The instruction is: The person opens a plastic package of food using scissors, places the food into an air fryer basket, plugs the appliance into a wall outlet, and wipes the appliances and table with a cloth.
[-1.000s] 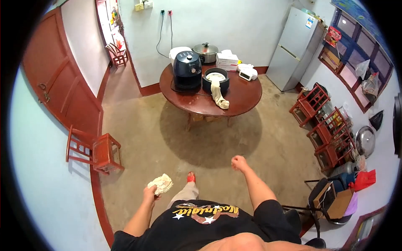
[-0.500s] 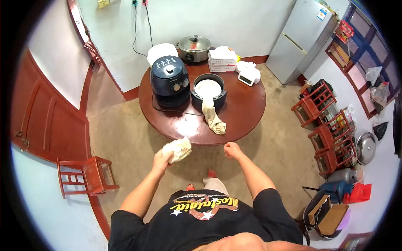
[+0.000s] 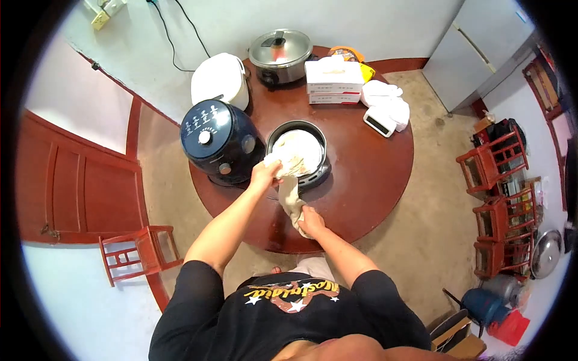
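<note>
The black air fryer basket (image 3: 324, 144) stands on the round table with a white round liner (image 3: 304, 144) inside. My left hand (image 3: 264, 175) is at the basket's near left rim, closed on a crumpled whitish wad (image 3: 278, 165) whose material I cannot make out. Over the basket's near side hangs a beige cloth (image 3: 289, 195), and its lower end is gripped in my right hand (image 3: 311, 222). Whether the basket's handle lies under this cloth is hidden. Left of the basket is the dark blue air fryer body (image 3: 220, 141).
Behind stand a white rounded appliance (image 3: 220, 84), a lidded electric pot (image 3: 280, 57), stacked white boxes (image 3: 335, 84) and a small white device with a dark display (image 3: 380, 121). Wooden chairs (image 3: 144, 253) are beside the left wall and along the right. A fridge (image 3: 472, 51) is at the back right.
I have come closer to the table. My left hand has carried the whitish wad up to the basket's rim, and my right hand has taken hold of the beige cloth.
</note>
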{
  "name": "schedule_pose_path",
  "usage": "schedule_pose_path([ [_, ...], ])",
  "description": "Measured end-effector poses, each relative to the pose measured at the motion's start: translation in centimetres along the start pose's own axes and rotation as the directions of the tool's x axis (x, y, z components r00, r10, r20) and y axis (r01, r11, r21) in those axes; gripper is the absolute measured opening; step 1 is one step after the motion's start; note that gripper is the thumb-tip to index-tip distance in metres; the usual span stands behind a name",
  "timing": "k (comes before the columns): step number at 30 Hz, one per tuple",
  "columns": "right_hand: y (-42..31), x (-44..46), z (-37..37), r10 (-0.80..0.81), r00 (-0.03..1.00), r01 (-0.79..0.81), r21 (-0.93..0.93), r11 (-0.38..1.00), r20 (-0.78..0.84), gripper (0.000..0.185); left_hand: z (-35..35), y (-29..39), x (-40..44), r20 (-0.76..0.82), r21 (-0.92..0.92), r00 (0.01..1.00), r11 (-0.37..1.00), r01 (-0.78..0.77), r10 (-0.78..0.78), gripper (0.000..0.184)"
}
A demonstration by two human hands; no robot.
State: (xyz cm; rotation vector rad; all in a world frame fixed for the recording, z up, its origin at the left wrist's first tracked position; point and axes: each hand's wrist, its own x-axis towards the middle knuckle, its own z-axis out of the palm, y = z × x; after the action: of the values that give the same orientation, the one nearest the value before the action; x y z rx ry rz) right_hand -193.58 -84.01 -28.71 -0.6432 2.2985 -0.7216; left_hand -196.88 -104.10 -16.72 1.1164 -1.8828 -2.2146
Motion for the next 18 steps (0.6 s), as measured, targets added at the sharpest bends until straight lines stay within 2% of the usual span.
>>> schedule_pose_path([
  [4, -0.3, 0.8, -1.5, -0.056, 0.989, 0.063, -0.048, 0.997, 0.140, 0.039, 3.4, -1.3, 5.3, -0.028, -0.048, 0.990, 0.989, 0.137, -0.138, 0.024],
  [6, -0.2, 1.5, -1.9, -0.042, 0.982, 0.052, -0.049, 0.997, 0.187, 0.038, 4.5, -2.1, 7.2, -0.090, -0.164, 0.977, 0.971, 0.176, -0.192, 0.025],
  [8, 0.4, 2.3, -1.6, -0.062, 0.980, 0.070, -0.038, 0.997, 0.188, 0.038, 5.7, -2.5, 7.9, -0.124, -0.203, 0.966, 0.959, 0.199, -0.227, 0.027],
  [10, 0.7, 3.1, -1.4, -0.060, 0.982, 0.066, -0.031, 0.997, 0.178, 0.037, 6.6, -2.8, 8.4, -0.141, -0.353, 0.935, 0.899, 0.259, -0.325, 0.029],
  [12, 1.2, 3.6, -0.7, -0.066, 0.981, 0.075, -0.042, 0.996, 0.185, 0.036, 7.4, -3.1, 8.7, -0.141, -0.370, 0.925, 0.885, 0.281, -0.353, 0.030],
  [14, 1.2, 3.8, -0.9, -0.074, 0.979, 0.087, -0.061, 0.994, 0.190, 0.035, 8.3, -4.1, 9.1, -0.106, -0.559, 0.918, 0.787, 0.262, -0.381, 0.032],
  [16, 1.1, 4.0, -1.1, -0.037, 0.977, 0.047, -0.044, 0.998, 0.212, 0.034, 8.8, -4.7, 9.2, -0.091, -0.606, 0.920, 0.754, 0.252, -0.380, 0.034],
  [18, 1.1, 4.2, -0.8, -0.025, 0.974, 0.039, -0.056, 0.998, 0.225, 0.034, 8.9, -5.0, 8.9, -0.004, -0.693, 0.915, 0.661, 0.289, -0.404, 0.034],
])
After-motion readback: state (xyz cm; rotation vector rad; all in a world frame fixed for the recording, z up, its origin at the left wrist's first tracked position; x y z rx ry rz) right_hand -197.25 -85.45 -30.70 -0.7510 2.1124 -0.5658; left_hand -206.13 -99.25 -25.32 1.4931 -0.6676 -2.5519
